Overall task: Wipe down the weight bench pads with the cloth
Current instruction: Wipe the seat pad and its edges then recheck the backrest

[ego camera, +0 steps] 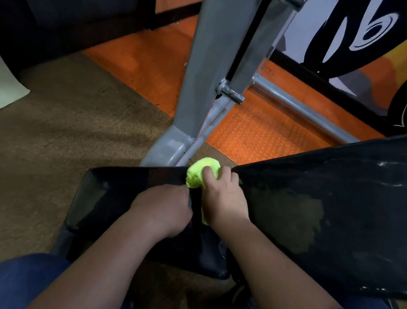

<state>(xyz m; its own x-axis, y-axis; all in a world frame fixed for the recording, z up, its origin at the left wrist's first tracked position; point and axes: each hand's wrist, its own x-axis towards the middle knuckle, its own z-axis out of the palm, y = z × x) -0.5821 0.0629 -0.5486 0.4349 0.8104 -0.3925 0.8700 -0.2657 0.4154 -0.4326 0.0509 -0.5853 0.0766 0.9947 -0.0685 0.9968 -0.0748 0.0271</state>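
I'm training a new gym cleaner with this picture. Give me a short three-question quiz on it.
1. True or false: the right hand holds the cloth.
2. Which colour is the cloth: A red, B yellow-green, C white?
3. The cloth sits in the gap between the seat pad and the ____ pad.

Key: 1 true; 2 B; 3 back.

Right hand (223, 199) holds yellow-green cloth (202, 175) between black seat pad (112, 191) and back pad (339, 213).
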